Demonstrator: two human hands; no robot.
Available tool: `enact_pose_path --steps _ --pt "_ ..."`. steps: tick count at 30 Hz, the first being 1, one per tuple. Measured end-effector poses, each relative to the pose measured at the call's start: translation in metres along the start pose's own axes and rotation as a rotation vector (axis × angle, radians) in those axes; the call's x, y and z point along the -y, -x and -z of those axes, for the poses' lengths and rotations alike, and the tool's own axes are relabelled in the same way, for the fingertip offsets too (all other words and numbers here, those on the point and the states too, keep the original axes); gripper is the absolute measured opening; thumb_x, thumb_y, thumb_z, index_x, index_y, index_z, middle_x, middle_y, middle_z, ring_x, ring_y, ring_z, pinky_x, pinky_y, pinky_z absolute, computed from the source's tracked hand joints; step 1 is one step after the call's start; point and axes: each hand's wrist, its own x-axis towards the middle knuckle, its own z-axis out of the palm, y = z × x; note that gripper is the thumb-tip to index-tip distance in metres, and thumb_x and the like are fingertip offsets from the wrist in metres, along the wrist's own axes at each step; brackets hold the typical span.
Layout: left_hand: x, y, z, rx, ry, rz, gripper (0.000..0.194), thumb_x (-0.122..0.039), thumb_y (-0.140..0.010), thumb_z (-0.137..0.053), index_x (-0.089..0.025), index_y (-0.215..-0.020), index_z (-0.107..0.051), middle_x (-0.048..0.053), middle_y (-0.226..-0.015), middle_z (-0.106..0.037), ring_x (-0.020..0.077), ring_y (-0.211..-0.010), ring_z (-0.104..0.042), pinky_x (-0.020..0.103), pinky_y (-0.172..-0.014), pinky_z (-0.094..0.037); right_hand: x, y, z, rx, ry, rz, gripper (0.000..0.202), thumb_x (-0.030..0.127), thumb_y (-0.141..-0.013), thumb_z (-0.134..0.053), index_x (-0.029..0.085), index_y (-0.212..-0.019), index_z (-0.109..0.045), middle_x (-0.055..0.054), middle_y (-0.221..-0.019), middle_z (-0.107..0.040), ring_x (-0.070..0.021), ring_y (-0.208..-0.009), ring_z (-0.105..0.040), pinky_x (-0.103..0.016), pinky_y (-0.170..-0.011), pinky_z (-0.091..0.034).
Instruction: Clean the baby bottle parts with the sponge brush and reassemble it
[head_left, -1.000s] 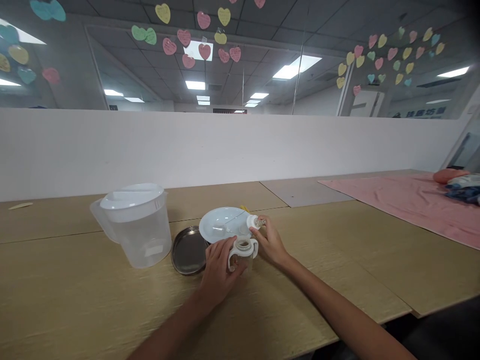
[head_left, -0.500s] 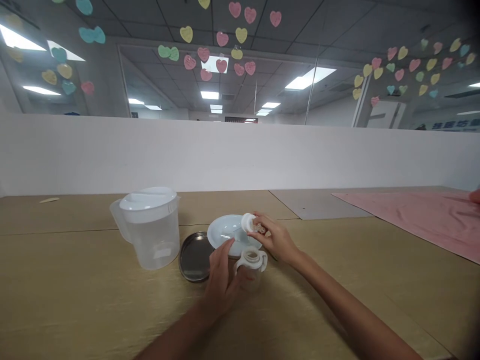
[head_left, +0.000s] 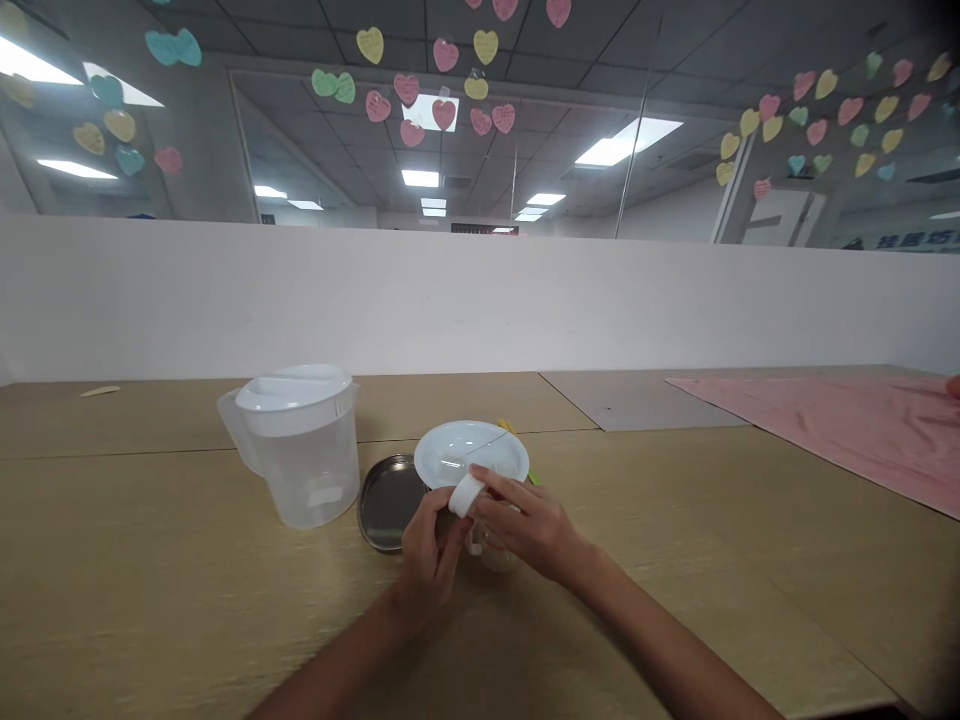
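Note:
A white bottle cap [head_left: 466,494] is tilted between my two hands, just above a small clear bottle. My right hand [head_left: 529,522] grips it from the right, fingers curled over its side. The fingertips of my left hand [head_left: 429,555] pinch its left and lower edge. Below and partly behind my right fingers stands the clear bottle [head_left: 498,556], fitted with white handles; its neck is mostly hidden. Right behind the hands sits a pale bowl [head_left: 471,440], a thin line of something crossing it. A round metal dish [head_left: 390,505] lies to the left.
A translucent lidded jug [head_left: 315,470] stands left of the metal dish. Yellow and green stick-like things [head_left: 508,427] poke out behind the bowl. A pink cloth [head_left: 840,420] covers the table's right side, and a thin pale strip [head_left: 100,391] lies far left.
My right hand has brought the cap down and left. My left hand has left the bottle's side and now touches the cap too. The view has tipped slightly downward.

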Motion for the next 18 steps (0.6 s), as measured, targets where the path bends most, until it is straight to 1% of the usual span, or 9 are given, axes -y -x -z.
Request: enact_pose_path --steps 3,6,10,13,15,18 --pt "-0.0015 0.0015 -0.0015 -0.010 0.015 0.047 0.019 -0.022 -0.087 -0.043 -0.018 -0.105 -0.049 0.003 -0.085 -0.065 0.0134 -0.071 -0.061 0.024 -0.063 -0.048 0.0060 0.0031 0.0014 -0.078 -0.005 0.007 0.018 0.009 -0.081 -0.050 0.020 -0.091 -0.061 -0.012 -0.119 -0.059 -0.0140 -0.084 -0.065 -0.025 -0.070 -0.054" --pt "-0.0023 0.0027 -0.0033 -0.028 0.025 0.108 0.018 -0.024 -0.088 -0.042 -0.018 -0.103 -0.050 0.002 -0.081 -0.065 0.0125 -0.068 -0.060 0.023 -0.060 -0.047 0.0073 0.0056 0.0000 -0.097 -0.026 0.005 0.018 0.008 -0.080 -0.051 0.019 -0.092 -0.060 -0.013 -0.121 -0.058 -0.0154 -0.091 -0.064 -0.026 -0.073 -0.054" --pt "-0.0005 0.0032 -0.0030 -0.045 0.039 0.101 0.018 -0.026 -0.089 -0.041 -0.017 -0.101 -0.051 0.003 -0.080 -0.066 0.0129 -0.067 -0.061 0.023 -0.059 -0.048 0.0044 0.0046 0.0006 -0.037 -0.093 0.014 0.019 0.008 -0.082 -0.050 0.018 -0.096 -0.058 -0.015 -0.124 -0.055 -0.0157 -0.100 -0.061 -0.026 -0.080 -0.052" --pt "0.0022 0.0040 -0.0025 -0.050 0.063 0.076 0.019 -0.026 -0.089 -0.041 -0.016 -0.101 -0.051 0.004 -0.079 -0.066 0.0138 -0.066 -0.062 0.024 -0.058 -0.049 0.0021 0.0019 0.0014 0.024 -0.165 -0.001 0.018 0.011 -0.084 -0.048 0.019 -0.097 -0.059 -0.014 -0.125 -0.055 -0.0158 -0.106 -0.058 -0.026 -0.084 -0.051" --pt "0.0028 0.0049 -0.0027 -0.048 0.069 0.068 0.020 -0.025 -0.088 -0.042 -0.015 -0.102 -0.052 0.005 -0.081 -0.067 0.0148 -0.068 -0.063 0.025 -0.059 -0.050 0.0014 0.0003 0.0012 0.006 -0.230 -0.038 0.013 0.015 -0.085 -0.050 0.020 -0.090 -0.060 -0.012 -0.123 -0.056 -0.0149 -0.103 -0.060 -0.024 -0.083 -0.050" --pt "0.0023 0.0050 -0.0033 -0.049 0.082 0.082 0.022 -0.026 -0.087 -0.044 -0.014 -0.103 -0.052 0.006 -0.082 -0.068 0.0159 -0.069 -0.064 0.025 -0.060 -0.051 0.0027 -0.0024 0.0034 -0.036 -0.337 -0.131 0.011 0.021 -0.085 -0.053 0.019 -0.077 -0.061 -0.011 -0.119 -0.060 -0.0133 -0.089 -0.065 -0.021 -0.074 -0.052"
